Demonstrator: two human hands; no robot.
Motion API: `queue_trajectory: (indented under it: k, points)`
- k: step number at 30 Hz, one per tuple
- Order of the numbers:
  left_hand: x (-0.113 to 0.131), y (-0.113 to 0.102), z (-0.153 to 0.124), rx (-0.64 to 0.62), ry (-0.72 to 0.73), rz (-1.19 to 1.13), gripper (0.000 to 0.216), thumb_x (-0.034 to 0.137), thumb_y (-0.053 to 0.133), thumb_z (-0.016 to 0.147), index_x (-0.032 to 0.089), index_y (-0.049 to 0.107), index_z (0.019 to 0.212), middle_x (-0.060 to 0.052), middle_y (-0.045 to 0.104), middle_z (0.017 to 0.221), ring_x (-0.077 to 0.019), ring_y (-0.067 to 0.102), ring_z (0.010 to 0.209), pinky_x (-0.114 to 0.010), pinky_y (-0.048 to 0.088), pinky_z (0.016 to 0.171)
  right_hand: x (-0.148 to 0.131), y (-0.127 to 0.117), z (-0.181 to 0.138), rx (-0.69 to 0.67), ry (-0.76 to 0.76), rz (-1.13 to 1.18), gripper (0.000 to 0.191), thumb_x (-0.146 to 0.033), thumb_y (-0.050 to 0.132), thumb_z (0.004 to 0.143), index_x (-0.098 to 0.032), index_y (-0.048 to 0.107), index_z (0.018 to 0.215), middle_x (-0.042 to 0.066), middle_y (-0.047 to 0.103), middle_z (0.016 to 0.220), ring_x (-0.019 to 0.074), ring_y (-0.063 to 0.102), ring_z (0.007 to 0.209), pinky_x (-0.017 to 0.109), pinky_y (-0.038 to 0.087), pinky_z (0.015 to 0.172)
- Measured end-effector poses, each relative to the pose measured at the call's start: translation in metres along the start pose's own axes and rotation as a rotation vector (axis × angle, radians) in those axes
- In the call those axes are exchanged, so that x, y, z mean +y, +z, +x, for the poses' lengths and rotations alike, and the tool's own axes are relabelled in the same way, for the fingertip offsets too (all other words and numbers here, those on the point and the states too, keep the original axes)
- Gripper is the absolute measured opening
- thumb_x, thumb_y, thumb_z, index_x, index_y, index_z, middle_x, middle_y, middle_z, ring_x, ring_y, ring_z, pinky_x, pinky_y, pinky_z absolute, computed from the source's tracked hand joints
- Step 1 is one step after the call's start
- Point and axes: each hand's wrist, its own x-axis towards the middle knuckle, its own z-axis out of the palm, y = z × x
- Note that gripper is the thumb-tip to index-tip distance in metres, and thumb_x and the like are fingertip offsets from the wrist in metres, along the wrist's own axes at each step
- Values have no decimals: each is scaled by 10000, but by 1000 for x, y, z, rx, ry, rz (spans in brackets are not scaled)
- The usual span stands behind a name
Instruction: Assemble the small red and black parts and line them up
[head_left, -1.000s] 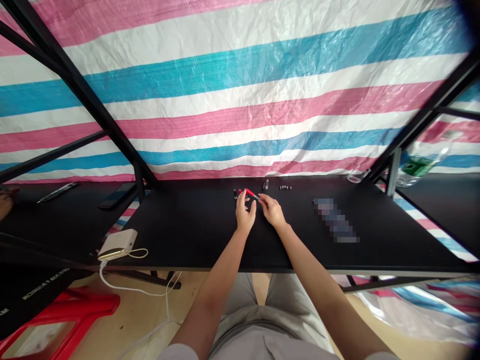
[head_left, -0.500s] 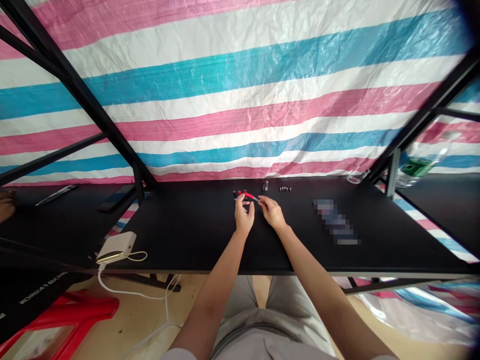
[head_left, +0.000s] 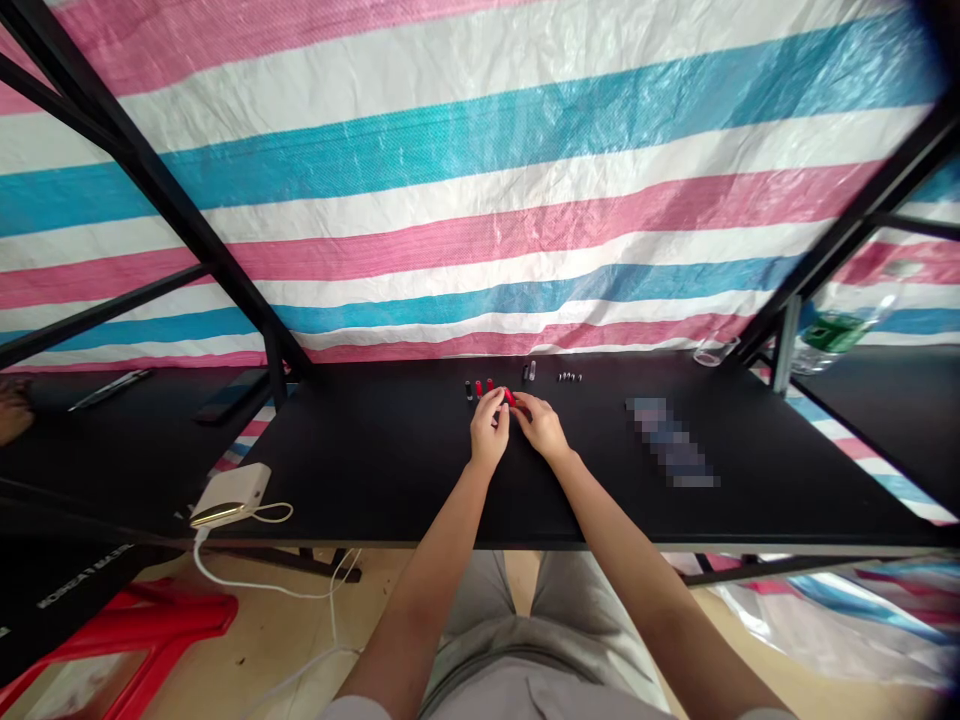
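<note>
Over the middle of the black table, my left hand (head_left: 490,428) and my right hand (head_left: 541,424) meet at a small red pen-like tube (head_left: 510,397). The fingertips of both hands are closed on it, one from each side, and cover most of it. Just beyond my left hand stand a small black cylinder (head_left: 469,390) and two small red cylinders (head_left: 478,388). Farther back is a small clear piece (head_left: 532,371) with a dark piece (head_left: 525,372) beside it. A row of several tiny silvery pieces (head_left: 570,377) lies to their right.
A blurred-out flat object (head_left: 671,442) lies right on the black table (head_left: 375,460). A clear cup (head_left: 716,352) is at the back right, near a bottle (head_left: 832,335). A white box (head_left: 238,490) with cables sits front left. Another person's hand (head_left: 13,412) shows far left.
My hands have drawn closer together, and the red tube, which showed at length with a silvery end, is now mostly covered by fingers. The standing cylinders are more visible.
</note>
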Motion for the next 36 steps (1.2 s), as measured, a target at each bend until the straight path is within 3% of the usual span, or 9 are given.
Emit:
queue_trajectory:
  k: [3, 5, 9, 13, 25, 31, 33, 36]
  points:
    - [3, 0, 0, -67, 38, 9, 295, 272, 445, 855, 218, 567, 1118, -96, 550, 1179, -172, 581, 957, -228, 506, 578, 3, 2, 3, -18, 89, -61, 230, -278, 484, 833, -207, 590, 1025, 44, 662, 892, 191, 594, 811, 343, 437, 790]
    - [5, 0, 1, -71, 23, 8, 275, 264, 452, 851, 216, 582, 1088, -94, 551, 1163, -160, 589, 911, -223, 497, 568, 5, 3, 6, -9, 188, -53, 189, -282, 509, 812, -206, 608, 954, 33, 657, 833, 178, 586, 772, 314, 436, 750]
    - [5, -1, 2, 42, -115, -14, 248, 266, 465, 842, 187, 580, 1047, -103, 555, 1094, -119, 588, 760, -204, 463, 520, 7, 7, 18, -39, 382, -66, 127, -307, 577, 753, -194, 610, 800, 25, 628, 804, 154, 562, 732, 270, 410, 672]
    - [3, -3, 5, 116, -263, -49, 197, 264, 479, 831, 172, 585, 969, -91, 565, 1026, -112, 582, 738, -208, 469, 567, 3, 13, 32, -148, 525, -143, 94, -299, 602, 736, -208, 598, 758, -13, 619, 753, 160, 553, 788, 280, 359, 691]
    - [-9, -4, 7, 219, -415, -143, 148, 260, 492, 809, 168, 589, 871, -67, 571, 964, -112, 595, 716, -251, 496, 669, -7, 39, 49, -224, 534, -310, 133, -327, 587, 777, -202, 602, 822, 29, 612, 935, 199, 499, 961, 341, 313, 782]
    - [-3, -3, 9, 207, -435, -159, 136, 251, 494, 804, 167, 587, 859, -61, 565, 947, -106, 589, 698, -244, 490, 651, -1, 21, 46, -281, 479, -370, 186, -374, 561, 792, -213, 599, 878, 46, 601, 977, 213, 493, 1001, 369, 315, 819]
    - [-1, -3, 9, 199, -438, -153, 135, 253, 495, 805, 169, 589, 854, -59, 561, 947, -104, 583, 697, -239, 486, 642, 7, 11, 47, -297, 539, -376, 142, -331, 523, 818, -209, 591, 848, 46, 610, 954, 206, 510, 988, 371, 317, 826]
    - [2, -4, 9, 174, -427, -139, 127, 245, 498, 801, 172, 594, 841, -60, 557, 955, -108, 578, 717, -230, 478, 628, 19, 1, 54, -246, 687, -368, 198, -324, 515, 823, -205, 539, 979, 60, 620, 951, 201, 539, 966, 369, 329, 833]
